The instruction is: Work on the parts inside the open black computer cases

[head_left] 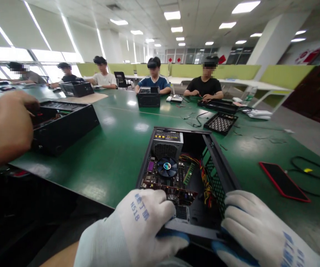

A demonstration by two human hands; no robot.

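An open black computer case (230,174) lies in front of me, its inside facing up. Within it show a power supply (167,144), a round CPU fan (167,167), a green memory stick (189,174) and red and yellow cables (204,181). My left hand (146,222), in a white glove with blue print, is closed around the near edge of the case. Gloved alike, my right hand (257,226) wraps over the near right corner. Both thumbs are on the outside of the near wall, and the fingers hide part of that edge.
On the green table (115,148), a phone with a red rim (285,181) and a black cable (312,167) lie at right. A black perforated panel (221,122) is beyond my case. At left a co-worker's arm (7,128) reaches into another case (65,126). Several people sit opposite.
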